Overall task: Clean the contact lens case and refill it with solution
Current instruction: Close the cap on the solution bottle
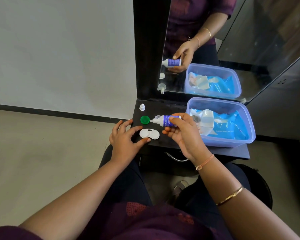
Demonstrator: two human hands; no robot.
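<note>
**Bottle tipped, case waiting on the shelf**

The right hand (182, 135) has the bottle (164, 120) pinched between thumb on top and curled fingers beneath. It is turned on its side, nozzle pointing left. That nozzle tip sits right at the edge of the green cap (145, 120), which lies flat on the black shelf (170, 108).

Just in front of the green cap, nearer the person, the white lens case (149, 134) lies flat on the same shelf, close to its front left corner. The left hand (126, 137) comes in from the left with its fingers spread. The thumb tip is down at the case's near edge and the forefinger is just beside its left end. Whether they actually touch the case, I cannot tell.

At the back of the shelf stands a small white bottle top (142, 107), upright, well apart from the case. To the right sits a clear plastic box (229, 142) holding a blue pack of wipes (232, 127). The mirror (249, 49) behind reflects the bottle and the box.
</note>
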